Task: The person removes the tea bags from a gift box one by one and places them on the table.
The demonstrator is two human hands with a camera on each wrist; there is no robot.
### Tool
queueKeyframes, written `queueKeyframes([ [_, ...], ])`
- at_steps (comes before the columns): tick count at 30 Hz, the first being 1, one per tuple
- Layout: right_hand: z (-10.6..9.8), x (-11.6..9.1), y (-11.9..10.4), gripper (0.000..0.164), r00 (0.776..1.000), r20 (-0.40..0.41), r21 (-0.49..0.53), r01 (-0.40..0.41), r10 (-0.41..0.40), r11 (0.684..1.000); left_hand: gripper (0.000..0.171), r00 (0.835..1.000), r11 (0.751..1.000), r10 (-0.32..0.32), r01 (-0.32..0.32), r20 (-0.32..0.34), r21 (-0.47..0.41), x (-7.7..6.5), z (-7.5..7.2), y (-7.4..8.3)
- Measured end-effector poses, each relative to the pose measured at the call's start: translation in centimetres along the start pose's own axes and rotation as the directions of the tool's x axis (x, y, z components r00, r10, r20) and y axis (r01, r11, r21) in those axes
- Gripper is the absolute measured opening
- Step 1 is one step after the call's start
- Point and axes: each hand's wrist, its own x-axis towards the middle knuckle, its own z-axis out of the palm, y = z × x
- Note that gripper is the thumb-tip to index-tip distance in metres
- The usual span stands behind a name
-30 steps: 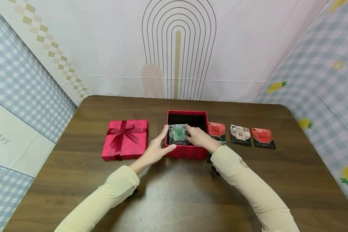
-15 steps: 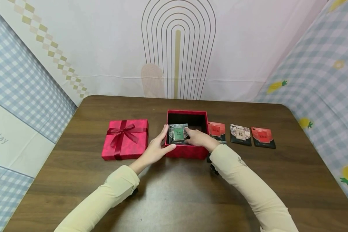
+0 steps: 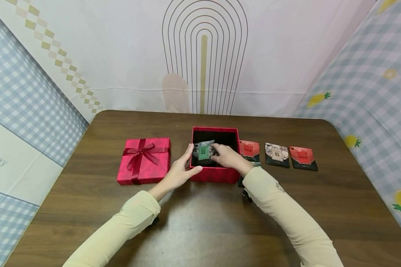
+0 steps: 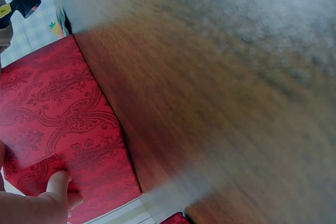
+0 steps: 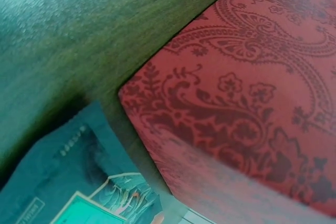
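An uncovered red patterned gift box [image 3: 207,176] with a black inside stands mid-table. My left hand [image 3: 178,173] lies against its left front corner, fingers straight along the left side and thumb at the front wall. In the left wrist view, that thumb touches the patterned front of the box [image 4: 68,114]. Reaching over the front rim, my right hand [image 3: 228,155] pinches the right edge of a dark sachet [image 3: 204,152] with a green label, which leans tilted inside the left part of the box. The right fingertips are partly hidden. The right wrist view shows only the box wall [image 5: 236,77], not the hand.
The ribboned lid [image 3: 147,161] lies left of the box. To the right are a red sachet [image 3: 249,149], a white-and-black one [image 3: 277,154] and another red one [image 3: 303,157]. A green-labelled sachet [image 5: 79,156] lies beside the box, mostly under my right forearm.
The green-labelled sachet has tilted and shifted slightly left and down in the box, with the right hand moving along a little. The left hand stays where it was.
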Motion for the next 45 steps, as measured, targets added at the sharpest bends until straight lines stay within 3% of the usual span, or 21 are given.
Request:
queueKeyframes([
  [6, -0.1, 0.1, 0.1, 0.047, 0.997, -0.030, 0.043, 0.069, -0.068, 0.997, 0.078, 1.000, 1.000, -0.011, 0.011, -0.001, -0.004, 0.0, 0.0, -0.1],
  [12, 0.0, 0.1, 0.0, 0.046, 0.995, 0.027, 0.125, 0.092, -0.096, 0.988, 0.079, 1.000, 1.000, 0.004, -0.004, 0.011, -0.024, 0.0, 0.1, -0.1],
  [19, 0.0, 0.1, 0.0, 0.048, 0.992, 0.059, 0.114, 0.107, -0.114, 0.988, 0.079, 1.000, 0.999, 0.012, -0.012, 0.008, -0.031, 0.0, 0.1, -0.1],
  [22, 0.1, 0.3, 0.1, 0.046, 0.991, 0.032, 0.113, 0.126, -0.130, 0.986, 0.078, 1.000, 0.999, 0.008, -0.008, 0.011, -0.039, -0.3, -0.2, 1.0],
  [27, 0.0, 0.4, 0.0, 0.041, 0.993, -0.044, 0.144, 0.115, -0.110, 0.983, 0.077, 1.000, 0.999, -0.005, 0.006, 0.012, -0.042, -0.2, -0.2, 1.0],
  [29, 0.0, 0.3, -0.1, 0.038, 0.992, -0.077, 0.162, 0.109, -0.098, 0.981, 0.079, 1.000, 0.999, -0.001, 0.001, 0.004, -0.037, 0.1, 0.0, -0.1],
  [36, -0.2, 0.0, -0.2, 0.036, 0.987, -0.154, 0.204, 0.078, -0.047, 0.976, 0.078, 1.000, 1.000, -0.009, 0.009, 0.003, -0.030, 0.1, 0.0, -0.1],
  [45, -1.0, -0.9, -0.3, 0.048, 0.972, -0.233, 0.256, 0.083, -0.021, 0.963, 0.079, 1.000, 1.000, -0.015, 0.015, 0.001, -0.006, 0.1, 0.0, -0.2],
])
